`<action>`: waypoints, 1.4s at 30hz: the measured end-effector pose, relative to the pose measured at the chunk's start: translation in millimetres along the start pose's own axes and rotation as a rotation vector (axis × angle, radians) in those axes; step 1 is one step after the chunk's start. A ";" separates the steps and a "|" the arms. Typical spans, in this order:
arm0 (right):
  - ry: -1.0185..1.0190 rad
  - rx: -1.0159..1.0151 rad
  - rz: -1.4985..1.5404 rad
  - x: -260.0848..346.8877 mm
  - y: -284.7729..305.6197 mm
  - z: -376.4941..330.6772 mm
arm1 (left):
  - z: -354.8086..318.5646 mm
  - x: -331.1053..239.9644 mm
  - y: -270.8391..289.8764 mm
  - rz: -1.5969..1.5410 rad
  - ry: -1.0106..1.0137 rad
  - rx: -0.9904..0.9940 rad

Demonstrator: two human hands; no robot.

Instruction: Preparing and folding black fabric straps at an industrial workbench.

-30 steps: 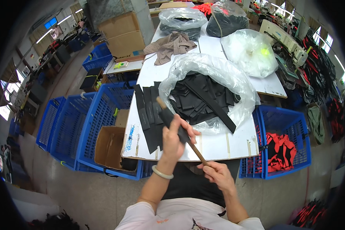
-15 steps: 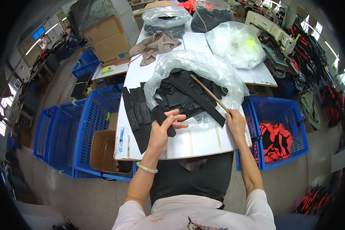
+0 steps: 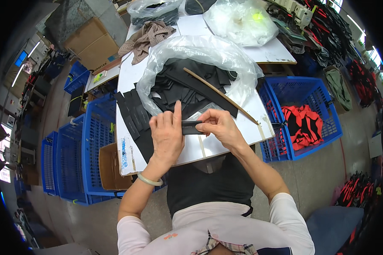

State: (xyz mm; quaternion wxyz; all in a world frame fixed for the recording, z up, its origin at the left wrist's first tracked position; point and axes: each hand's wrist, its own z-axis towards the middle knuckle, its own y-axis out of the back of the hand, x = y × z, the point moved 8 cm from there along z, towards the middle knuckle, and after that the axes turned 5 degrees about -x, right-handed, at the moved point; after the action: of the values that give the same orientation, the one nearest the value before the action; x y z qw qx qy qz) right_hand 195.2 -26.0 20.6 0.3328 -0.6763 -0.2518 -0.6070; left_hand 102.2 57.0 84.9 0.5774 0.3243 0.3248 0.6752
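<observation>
My left hand (image 3: 167, 135) and my right hand (image 3: 217, 126) meet over the near edge of the white table (image 3: 219, 146), both pinching a small black fabric piece (image 3: 191, 127) between them. A jade-green bangle sits on my left wrist. Just beyond the hands, a long wooden stick (image 3: 220, 95) lies diagonally across a pile of black fabric strips (image 3: 187, 87) spilling out of a clear plastic bag (image 3: 200, 53). More black strips (image 3: 132, 112) lie flat on the table to the left of my left hand.
Blue plastic crates (image 3: 72, 157) stand left of the table, with an open cardboard box (image 3: 111, 168) beside them. A blue crate (image 3: 304, 114) on the right holds red and black garments. Brown checked cloth (image 3: 147, 36) and more plastic bags (image 3: 242, 21) lie at the far end.
My right hand has let go of the wooden stick, which now lies on the fabric pile, and has come over to the black piece that my left hand held.
</observation>
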 end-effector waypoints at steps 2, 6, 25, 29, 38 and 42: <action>0.041 -0.125 0.175 -3.6 13.0 -1.5 | -6.6 21.2 -5.3 -0.379 0.170 -0.055; -0.050 -0.153 0.464 -30.5 8.2 -5.3 | -45.5 29.9 -67.4 -1.915 0.974 0.072; 0.481 -0.630 -1.058 -19.1 60.1 85.0 | -73.8 4.8 -111.5 -2.016 1.322 -0.089; 0.526 -0.648 -1.054 -14.7 53.9 85.0 | -64.5 -5.0 -108.8 -2.010 1.301 -0.046; 0.705 -0.604 -0.893 6.8 55.5 57.5 | -44.0 2.2 -109.1 -2.047 1.172 -0.136; 0.556 -0.133 -0.824 22.6 49.6 20.7 | -13.0 20.8 -91.6 -2.097 0.988 -0.170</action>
State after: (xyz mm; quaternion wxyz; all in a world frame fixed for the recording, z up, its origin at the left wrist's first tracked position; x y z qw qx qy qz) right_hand 248.7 -44.1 34.8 0.0762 -0.3530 -0.3606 -0.8600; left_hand 141.2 87.9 4.3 0.6836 -0.4421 0.5775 -0.0615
